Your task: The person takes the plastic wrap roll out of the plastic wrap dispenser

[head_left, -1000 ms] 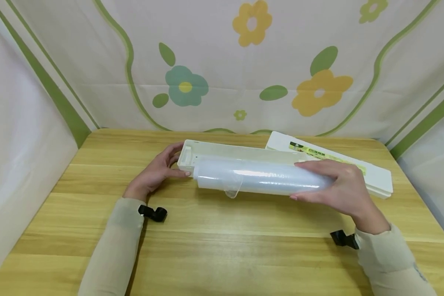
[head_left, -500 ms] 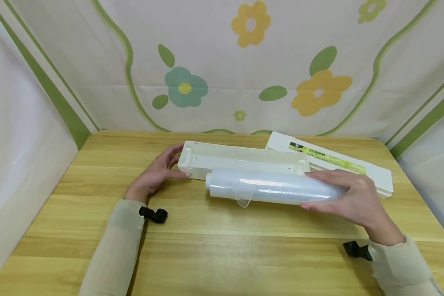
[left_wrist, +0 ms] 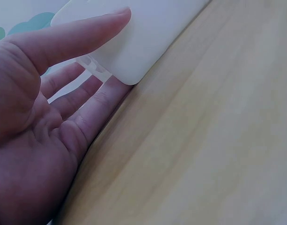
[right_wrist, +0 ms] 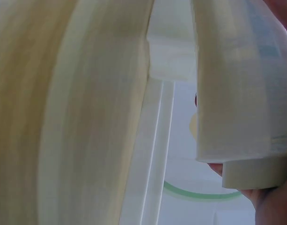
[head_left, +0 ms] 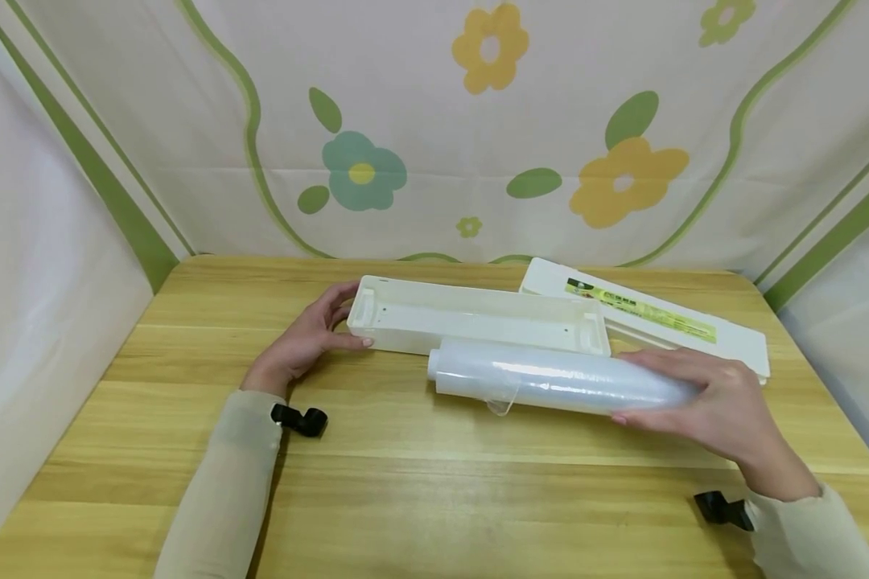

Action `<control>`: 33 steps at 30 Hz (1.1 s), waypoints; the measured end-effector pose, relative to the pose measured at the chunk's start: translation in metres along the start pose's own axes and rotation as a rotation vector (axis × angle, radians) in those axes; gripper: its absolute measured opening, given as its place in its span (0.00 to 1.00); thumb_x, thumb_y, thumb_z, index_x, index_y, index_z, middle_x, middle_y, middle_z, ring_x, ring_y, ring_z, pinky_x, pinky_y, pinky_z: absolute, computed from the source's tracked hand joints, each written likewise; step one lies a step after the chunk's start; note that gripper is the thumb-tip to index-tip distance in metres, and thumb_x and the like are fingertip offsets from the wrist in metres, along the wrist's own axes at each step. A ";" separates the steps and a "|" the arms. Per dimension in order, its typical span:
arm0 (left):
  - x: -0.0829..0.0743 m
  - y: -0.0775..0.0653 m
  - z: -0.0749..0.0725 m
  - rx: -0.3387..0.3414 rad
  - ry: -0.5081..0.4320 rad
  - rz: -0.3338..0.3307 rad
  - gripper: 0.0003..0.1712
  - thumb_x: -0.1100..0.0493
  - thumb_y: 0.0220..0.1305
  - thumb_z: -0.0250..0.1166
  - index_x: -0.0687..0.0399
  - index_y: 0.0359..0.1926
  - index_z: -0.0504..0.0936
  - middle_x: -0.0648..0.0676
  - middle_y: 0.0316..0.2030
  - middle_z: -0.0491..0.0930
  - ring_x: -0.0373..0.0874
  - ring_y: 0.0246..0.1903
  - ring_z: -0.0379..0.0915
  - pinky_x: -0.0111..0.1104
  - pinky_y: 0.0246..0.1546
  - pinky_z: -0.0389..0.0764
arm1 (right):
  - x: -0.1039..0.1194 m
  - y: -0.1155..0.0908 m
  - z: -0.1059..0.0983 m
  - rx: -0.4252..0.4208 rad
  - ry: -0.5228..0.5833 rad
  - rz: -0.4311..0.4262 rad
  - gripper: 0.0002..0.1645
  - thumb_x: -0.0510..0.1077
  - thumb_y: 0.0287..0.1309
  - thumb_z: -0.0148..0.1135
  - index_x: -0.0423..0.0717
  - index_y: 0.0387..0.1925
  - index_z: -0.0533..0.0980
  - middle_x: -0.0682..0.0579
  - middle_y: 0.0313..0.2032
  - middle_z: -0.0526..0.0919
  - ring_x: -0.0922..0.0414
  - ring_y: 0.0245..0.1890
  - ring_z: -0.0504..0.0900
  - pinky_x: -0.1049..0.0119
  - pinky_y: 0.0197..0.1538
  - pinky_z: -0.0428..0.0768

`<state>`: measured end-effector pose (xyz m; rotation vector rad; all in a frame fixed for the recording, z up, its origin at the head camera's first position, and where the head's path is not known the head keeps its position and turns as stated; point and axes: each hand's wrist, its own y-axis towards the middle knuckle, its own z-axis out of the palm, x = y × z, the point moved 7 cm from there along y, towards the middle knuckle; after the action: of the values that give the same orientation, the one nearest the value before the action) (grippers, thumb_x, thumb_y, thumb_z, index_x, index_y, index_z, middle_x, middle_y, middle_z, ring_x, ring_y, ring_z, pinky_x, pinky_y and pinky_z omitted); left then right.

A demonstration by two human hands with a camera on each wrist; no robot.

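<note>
A roll of cling film (head_left: 543, 376) lies in the grip of my right hand (head_left: 724, 418), thumb on the near side and fingers over the top at its right end. A loose flap of film hangs from its front. Behind it stands a long, shallow cream box (head_left: 471, 296) with its hollow side showing and nothing in it. My left hand (head_left: 297, 342) holds the box's left end; in the left wrist view the thumb (left_wrist: 87, 35) lies along the box wall (left_wrist: 152, 37) and the fingers reach behind. In the right wrist view the film roll (right_wrist: 241, 103) appears raised off the table.
A white lid (head_left: 739, 350) with a yellow-green label lies at an angle behind the box's right end. The wooden table (head_left: 434, 498) ends at a flower-patterned cloth (head_left: 420, 72). Black camera mounts (head_left: 300, 420) sit at both wrists.
My right hand has drawn the film roll right and toward me, from in front of the box's hollow to just before its front wall. The left hand and box have stayed nearly still.
</note>
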<state>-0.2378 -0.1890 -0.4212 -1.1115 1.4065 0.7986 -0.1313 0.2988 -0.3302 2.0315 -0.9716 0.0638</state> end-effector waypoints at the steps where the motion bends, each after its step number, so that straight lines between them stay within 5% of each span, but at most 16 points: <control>1: 0.000 0.000 0.000 0.000 0.002 0.001 0.58 0.71 0.59 0.79 0.45 0.84 0.58 0.51 0.83 0.59 0.55 0.78 0.63 0.23 0.62 0.73 | -0.001 -0.001 -0.001 0.001 -0.005 0.006 0.45 0.65 0.11 0.96 0.51 0.40 0.94 0.55 0.41 0.95 0.83 0.54 0.82 0.89 0.53 0.72; 11: 0.001 0.001 0.000 0.001 0.010 -0.001 0.58 0.70 0.59 0.79 0.44 0.84 0.59 0.50 0.83 0.60 0.53 0.77 0.64 0.25 0.64 0.72 | -0.007 -0.011 -0.007 0.022 -0.047 0.044 0.49 0.53 -0.04 0.98 0.54 0.40 0.94 0.59 0.42 0.94 0.85 0.53 0.81 0.89 0.52 0.71; 27: 0.000 0.001 0.000 0.001 0.011 0.003 0.58 0.70 0.60 0.79 0.45 0.84 0.59 0.51 0.82 0.61 0.54 0.77 0.64 0.25 0.64 0.72 | -0.018 -0.014 -0.010 0.130 -0.060 0.229 0.49 0.47 0.03 1.00 0.63 0.45 0.93 0.83 0.48 0.85 0.90 0.53 0.77 0.92 0.54 0.67; 33: 0.001 0.000 -0.001 -0.004 0.011 -0.004 0.58 0.70 0.60 0.79 0.45 0.84 0.59 0.51 0.82 0.61 0.54 0.78 0.63 0.24 0.63 0.72 | -0.028 -0.019 -0.009 0.177 -0.075 0.298 0.48 0.48 0.07 1.00 0.63 0.47 0.93 0.78 0.47 0.87 0.89 0.51 0.76 0.91 0.52 0.65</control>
<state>-0.2379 -0.1899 -0.4217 -1.1229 1.4118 0.7938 -0.1361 0.3284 -0.3484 2.0438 -1.3522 0.2425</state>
